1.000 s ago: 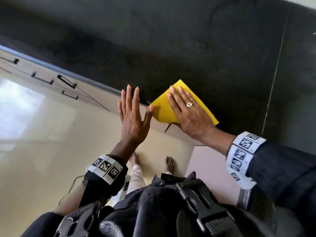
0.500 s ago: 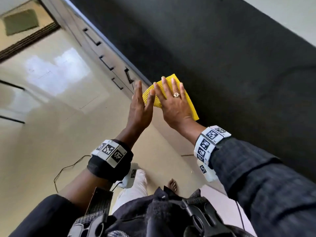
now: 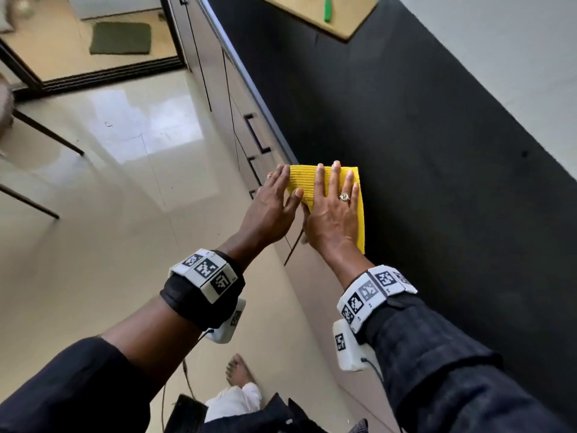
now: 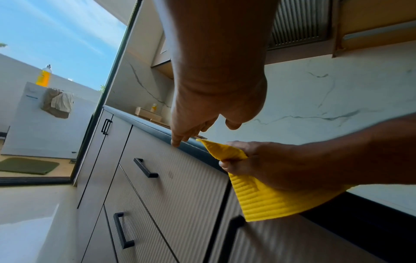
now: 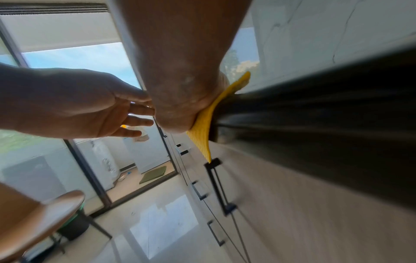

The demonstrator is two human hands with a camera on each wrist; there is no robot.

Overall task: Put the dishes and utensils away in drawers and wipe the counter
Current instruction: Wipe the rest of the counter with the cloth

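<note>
Partly hidden under the flat right hand, the yellow cloth overhangs the counter; left hand open alongside.

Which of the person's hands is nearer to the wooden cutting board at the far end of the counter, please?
Neither clearly. Both hands are far from the cutting board. The right hand presses flat on the yellow cloth on the counter, and the left hand sits at the counter's front edge.

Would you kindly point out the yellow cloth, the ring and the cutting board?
Yellow cloth (image 3: 301, 182), head view, its ribbed area between the hands.
Ring (image 3: 344, 197), head view, its top face.
Cutting board (image 3: 349, 17), head view, its bare wooden surface.
</note>
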